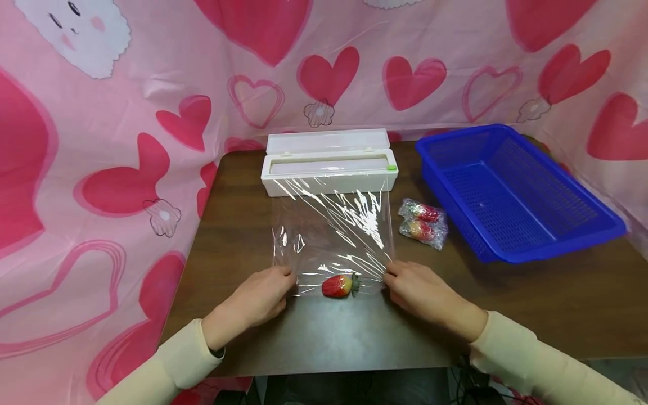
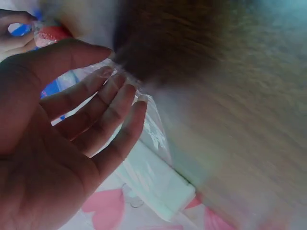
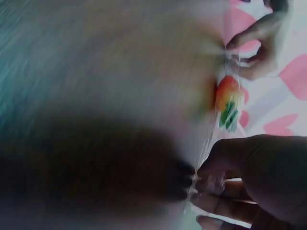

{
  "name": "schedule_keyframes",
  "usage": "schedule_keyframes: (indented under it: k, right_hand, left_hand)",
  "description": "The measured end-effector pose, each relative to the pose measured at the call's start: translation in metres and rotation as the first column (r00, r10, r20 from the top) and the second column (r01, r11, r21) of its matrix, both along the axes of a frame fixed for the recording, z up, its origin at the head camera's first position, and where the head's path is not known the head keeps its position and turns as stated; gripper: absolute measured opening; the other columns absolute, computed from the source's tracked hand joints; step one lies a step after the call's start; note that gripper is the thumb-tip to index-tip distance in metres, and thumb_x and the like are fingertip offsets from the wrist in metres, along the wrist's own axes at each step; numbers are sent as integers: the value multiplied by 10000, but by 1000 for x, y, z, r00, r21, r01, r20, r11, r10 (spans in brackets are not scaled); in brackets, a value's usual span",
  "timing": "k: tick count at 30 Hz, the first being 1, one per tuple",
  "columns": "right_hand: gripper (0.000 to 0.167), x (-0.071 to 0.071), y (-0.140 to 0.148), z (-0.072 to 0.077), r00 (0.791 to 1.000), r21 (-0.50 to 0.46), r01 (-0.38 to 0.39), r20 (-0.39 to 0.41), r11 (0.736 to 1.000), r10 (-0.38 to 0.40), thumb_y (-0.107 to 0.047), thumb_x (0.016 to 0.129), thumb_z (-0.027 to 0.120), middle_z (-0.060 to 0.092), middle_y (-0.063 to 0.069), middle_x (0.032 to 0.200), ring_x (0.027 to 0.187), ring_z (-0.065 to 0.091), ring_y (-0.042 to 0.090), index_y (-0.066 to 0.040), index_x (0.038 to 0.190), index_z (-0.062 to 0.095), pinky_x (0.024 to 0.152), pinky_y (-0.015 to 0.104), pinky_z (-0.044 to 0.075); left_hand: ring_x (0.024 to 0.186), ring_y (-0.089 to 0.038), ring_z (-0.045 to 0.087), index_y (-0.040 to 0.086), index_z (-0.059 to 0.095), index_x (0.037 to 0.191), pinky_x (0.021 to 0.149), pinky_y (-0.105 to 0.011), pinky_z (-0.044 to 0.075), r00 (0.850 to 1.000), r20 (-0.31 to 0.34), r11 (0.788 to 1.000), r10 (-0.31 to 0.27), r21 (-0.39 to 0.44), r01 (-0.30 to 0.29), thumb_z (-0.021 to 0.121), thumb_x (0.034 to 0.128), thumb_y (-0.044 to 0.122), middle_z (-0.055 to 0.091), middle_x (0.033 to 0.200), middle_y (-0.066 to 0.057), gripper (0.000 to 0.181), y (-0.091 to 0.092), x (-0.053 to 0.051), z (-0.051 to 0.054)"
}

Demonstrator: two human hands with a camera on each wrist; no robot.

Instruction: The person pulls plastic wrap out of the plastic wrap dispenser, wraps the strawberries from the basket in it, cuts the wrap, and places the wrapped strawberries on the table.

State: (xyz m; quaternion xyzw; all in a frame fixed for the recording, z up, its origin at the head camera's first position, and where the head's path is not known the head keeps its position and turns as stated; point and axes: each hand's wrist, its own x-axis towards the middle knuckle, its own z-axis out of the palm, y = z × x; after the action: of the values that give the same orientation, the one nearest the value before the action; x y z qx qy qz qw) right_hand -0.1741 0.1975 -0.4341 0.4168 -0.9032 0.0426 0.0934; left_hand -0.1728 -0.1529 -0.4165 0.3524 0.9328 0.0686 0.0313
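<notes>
A sheet of clear plastic wrap (image 1: 329, 230) stretches from a white wrap dispenser (image 1: 269, 183) toward the table's near edge. My left hand (image 1: 258, 295) pinches its near left corner between thumb and fingers, as the left wrist view (image 2: 67, 124) also shows. On the opposite side, my right hand (image 1: 422, 289) pinches the near right corner. Between the hands, at the film's near edge, lies a red strawberry (image 1: 337, 286) with its green leaves pointing right. Whether the film passes over or under it I cannot tell for sure.
Right of the film lie two strawberries (image 1: 424, 229) wrapped in plastic. A blue mesh basket (image 1: 506, 256) stands farther right. The dispenser's lid (image 1: 329, 140) is raised, and a green tab (image 1: 392, 167) sits at its right end. Heart-patterned cloth (image 1: 202, 73) hangs behind and left of the brown table (image 1: 223, 225).
</notes>
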Motion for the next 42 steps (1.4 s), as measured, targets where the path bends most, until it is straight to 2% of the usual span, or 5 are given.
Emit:
schedule_keyframes:
  k: [8, 22, 27, 35, 42]
  right_hand:
    - [49, -17, 22, 3, 958, -244, 25, 283, 969, 47, -55, 927, 718, 665, -40, 936, 850, 644, 97, -97, 949, 709, 744, 359, 561]
    - [73, -74, 28, 11, 724, -384, 269, 685, 883, 77, 29, 953, 618, 649, 27, 748, 676, 568, 112, 38, 946, 690, 604, 251, 471]
    - [54, -82, 22, 3, 776, -348, 285, 631, 893, -2, 21, 917, 663, 626, -12, 715, 633, 543, 93, -5, 964, 662, 598, 276, 460]
    - [163, -66, 9, 26, 943, -318, 242, 298, 917, -146, -3, 917, 656, 674, 44, 893, 804, 613, 192, 0, 1077, 685, 741, 426, 527]
    - [261, -70, -22, 21, 846, -331, 181, 532, 926, 25, 91, 877, 514, 683, 34, 837, 743, 578, 96, -3, 1012, 717, 723, 315, 520]
  left_hand:
    - [672, -72, 516, 77, 685, 904, 648, -266, 502, 990, 144, 960, 6, 278, -46, 713, 938, 23, 618, 762, 36, 69, -19, -13, 0]
    - [708, -87, 574, 19, 728, 996, 699, -319, 515, 969, 238, 940, 63, 313, -138, 628, 976, -1, 685, 809, -2, 103, -23, -56, -3]
    - [671, -125, 531, 34, 671, 933, 647, -332, 479, 972, 225, 954, 62, 272, -124, 672, 951, 33, 614, 741, 11, 19, -20, -64, -3]
    - [815, -191, 586, 17, 683, 1079, 719, -386, 515, 986, 39, 950, 162, 264, -167, 673, 931, 65, 625, 919, -38, 156, -11, -57, 16]
    - [743, -192, 538, -6, 647, 927, 731, -365, 505, 979, 196, 956, -55, 293, -5, 525, 947, -39, 595, 787, -41, 129, 26, -65, 12]
